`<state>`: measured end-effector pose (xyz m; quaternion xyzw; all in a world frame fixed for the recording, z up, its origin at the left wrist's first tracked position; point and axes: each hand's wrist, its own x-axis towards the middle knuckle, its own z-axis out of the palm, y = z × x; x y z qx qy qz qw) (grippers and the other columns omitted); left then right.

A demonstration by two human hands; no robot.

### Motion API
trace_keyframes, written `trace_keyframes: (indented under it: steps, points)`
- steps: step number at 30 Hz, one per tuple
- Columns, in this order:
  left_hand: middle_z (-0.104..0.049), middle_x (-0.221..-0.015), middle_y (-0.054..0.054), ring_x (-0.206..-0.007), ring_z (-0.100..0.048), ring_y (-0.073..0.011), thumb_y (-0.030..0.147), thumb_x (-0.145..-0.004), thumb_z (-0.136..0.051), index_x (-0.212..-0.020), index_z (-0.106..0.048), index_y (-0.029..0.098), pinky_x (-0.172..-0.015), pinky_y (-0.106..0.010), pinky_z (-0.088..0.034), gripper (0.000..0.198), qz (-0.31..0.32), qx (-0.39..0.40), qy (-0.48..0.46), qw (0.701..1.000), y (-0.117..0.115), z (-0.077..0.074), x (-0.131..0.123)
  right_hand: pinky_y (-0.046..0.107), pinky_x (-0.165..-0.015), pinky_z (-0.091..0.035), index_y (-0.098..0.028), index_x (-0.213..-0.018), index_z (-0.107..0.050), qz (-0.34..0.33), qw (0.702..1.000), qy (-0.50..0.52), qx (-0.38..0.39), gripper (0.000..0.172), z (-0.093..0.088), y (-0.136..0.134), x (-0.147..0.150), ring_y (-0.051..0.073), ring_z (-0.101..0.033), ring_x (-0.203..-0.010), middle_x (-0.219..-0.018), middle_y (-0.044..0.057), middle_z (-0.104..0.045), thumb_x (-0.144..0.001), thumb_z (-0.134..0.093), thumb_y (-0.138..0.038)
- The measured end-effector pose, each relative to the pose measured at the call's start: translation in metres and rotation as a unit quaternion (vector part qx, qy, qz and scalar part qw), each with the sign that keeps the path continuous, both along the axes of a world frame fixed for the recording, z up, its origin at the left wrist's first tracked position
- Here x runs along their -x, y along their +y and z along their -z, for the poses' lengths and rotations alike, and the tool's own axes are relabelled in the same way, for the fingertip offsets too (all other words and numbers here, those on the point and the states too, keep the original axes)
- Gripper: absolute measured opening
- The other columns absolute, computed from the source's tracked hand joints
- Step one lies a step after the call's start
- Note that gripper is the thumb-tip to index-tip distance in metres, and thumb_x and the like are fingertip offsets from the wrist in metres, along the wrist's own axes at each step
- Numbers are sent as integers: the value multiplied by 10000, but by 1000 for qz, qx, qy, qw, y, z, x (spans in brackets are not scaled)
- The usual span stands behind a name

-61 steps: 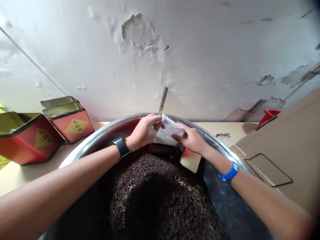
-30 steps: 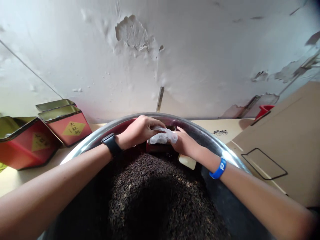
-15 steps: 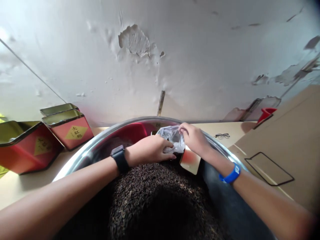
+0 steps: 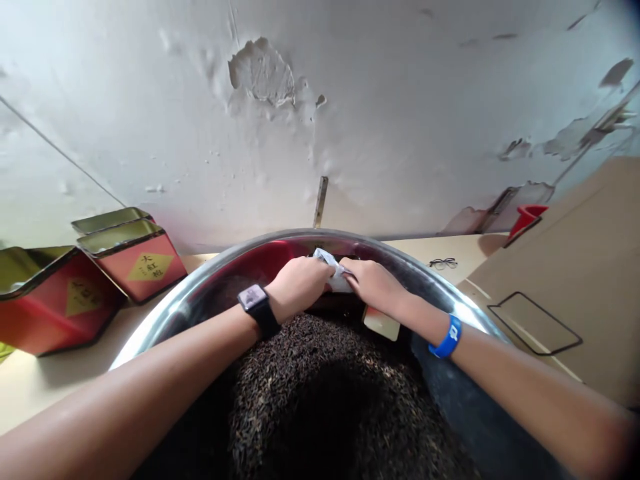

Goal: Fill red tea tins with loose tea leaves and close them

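Both hands are over the far part of a big round metal basin (image 4: 245,244). My left hand (image 4: 303,283), with a dark watch above it, is closed on one side of a clear plastic bag (image 4: 326,256). My right hand (image 4: 374,285) pinches the bag's other side, its wrist wearing a blue band. The bag's mouth is gathered into a narrow strip between them; its lower part is mostly hidden. Dark loose tea leaves (image 4: 300,360) are heaped below the hands. A shiny gold-coloured panel with a reddish patch (image 4: 381,325) lies below my right hand.
Red tins with yellow diamond labels (image 4: 153,265) stand open on the table (image 4: 75,380) left of the basin. To the right are eyeglasses (image 4: 443,263), a cardboard box (image 4: 565,267) and a red object (image 4: 526,219). A peeling wall (image 4: 400,133) rises behind.
The bag's mouth, spread wide before, is now drawn together into a narrow strip. My left hand has turned and closed on it; my right hand has come down and inward.
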<state>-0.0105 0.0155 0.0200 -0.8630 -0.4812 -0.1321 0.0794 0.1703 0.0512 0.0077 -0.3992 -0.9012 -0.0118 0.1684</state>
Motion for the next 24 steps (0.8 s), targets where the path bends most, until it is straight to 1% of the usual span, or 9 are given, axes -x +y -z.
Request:
trace_keyframes:
  steps: [2, 4, 6, 9, 11, 14, 18, 21, 24]
  points:
    - [-662, -750, -33, -637, -595, -147, 363, -878, -477, -841, -658, 183, -571, -246, -414, 258, 38, 46, -49, 997, 3, -5, 14, 260, -560, -301, -201, -870, -560, 25, 999, 27, 12, 156, -2, 1, -1, 159, -572, -654, -750, 43, -653, -879, -412, -250]
    - [-653, -707, -28, -587, -567, -124, 413, -927, -352, -824, -659, 176, -550, -236, -399, 401, 26, 84, -77, 993, 5, -10, 25, 255, -542, -294, -203, -836, -557, 48, 995, 79, 31, 201, -5, 2, -3, 143, -551, -597, -679, 26, -633, -896, -401, -315]
    - [-662, -744, -55, -626, -580, -137, 362, -944, -298, -859, -660, 153, -582, -250, -408, 427, -9, 73, -55, 996, 5, -12, 30, 258, -545, -299, -196, -760, -546, 72, 990, 119, 16, 282, -6, 4, -5, 137, -532, -575, -641, 26, -613, -907, -377, -366]
    - [-673, -852, -93, -735, -615, -197, 303, -911, -383, -1061, -614, 150, -652, -299, -426, 315, -46, 9, -6, 999, 2, -9, 27, 270, -602, -330, -184, -676, -544, 88, 984, 151, -22, 287, -5, 10, -9, 154, -544, -675, -739, 59, -629, -880, -409, -335]
    - [-671, -839, -97, -720, -623, -225, 329, -889, -437, -1215, -512, 154, -625, -314, -429, 377, -76, -9, -4, 997, 0, -4, 23, 269, -612, -355, -180, -656, -556, 90, 981, 173, 9, 265, -2, 15, -10, 154, -551, -681, -750, 59, -632, -856, -425, -295]
    - [-658, -838, -95, -714, -621, -240, 402, -846, -516, -1343, -355, 154, -595, -307, -427, 578, -101, -9, -10, 995, 1, 4, 22, 248, -511, -370, -186, -771, -572, 111, 959, 238, 104, 230, 3, 21, -11, 122, -522, -508, -631, 17, -601, -859, -411, -325]
    - [-614, -949, -92, -833, -596, -245, 482, -779, -576, -1381, -306, 207, -677, -313, -443, 715, -71, 19, -46, 996, 10, 10, 30, 228, -429, -358, -196, -835, -539, 145, 907, 353, 179, 219, 7, 24, -11, 100, -469, -414, -589, -25, -537, -825, -476, -406]
    - [-564, -1058, -107, -841, -586, -228, 460, -746, -597, -1404, -282, 234, -714, -317, -453, 763, -35, 98, -101, 989, 18, 16, 36, 215, -441, -364, -191, -756, -549, 161, 898, 363, 190, 164, 10, 30, -14, 99, -480, -467, -614, -18, -528, -789, -529, -350]
    - [-532, -1183, -125, -934, -573, -224, 429, -693, -651, -1383, -305, 196, -804, -312, -449, 806, 33, 164, -198, 966, 27, 23, 38, 209, -438, -376, -188, -769, -546, 178, 875, 382, 239, 126, 18, 36, -15, 106, -496, -496, -628, -9, -534, -801, -496, -299]
